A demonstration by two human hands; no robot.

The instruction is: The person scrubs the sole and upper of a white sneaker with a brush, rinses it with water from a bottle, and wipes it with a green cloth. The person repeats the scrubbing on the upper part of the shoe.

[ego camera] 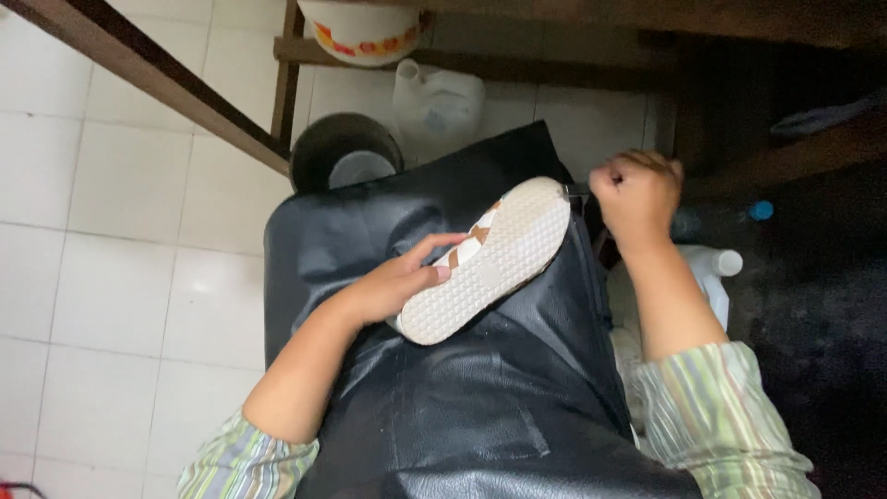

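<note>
The sandal (pixel 494 259) is held by the left hand (pixel 397 286) at its side, near the heel end, with the fingers closed on the edge and the thumb laid on top. The sandal is turned sole up, so the white ribbed sole is seen, and brown and white straps show under it beside the thumb. It rests tilted on the black apron (pixel 480 388), which is spread over the lap, with the toe end pointing up and to the right.

The right hand (pixel 636 192) is closed into a fist just beside the toe end of the sandal. A small dark tool (pixel 577 189) is gripped in it, and only its tip is seen, touching or almost touching the edge of the sole; which of the two cannot be told.

Both arms wear sleeves with green and pale stripes, pushed up at the forearm.

Behind the apron, on the white tiled floor (pixel 102 277), a dark round bucket (pixel 344 159) stands. Just right of it a white plastic jug (pixel 439 103) with a pale blue label is placed. Above them, a white bowl (pixel 360 32) with a red and orange pattern is seen on a wooden frame (pixel 157 88). At the right, a white bottle (pixel 713 273) lies near the forearm, and a clear bottle with a blue cap (pixel 759 211) is in the dark area further away.
</note>
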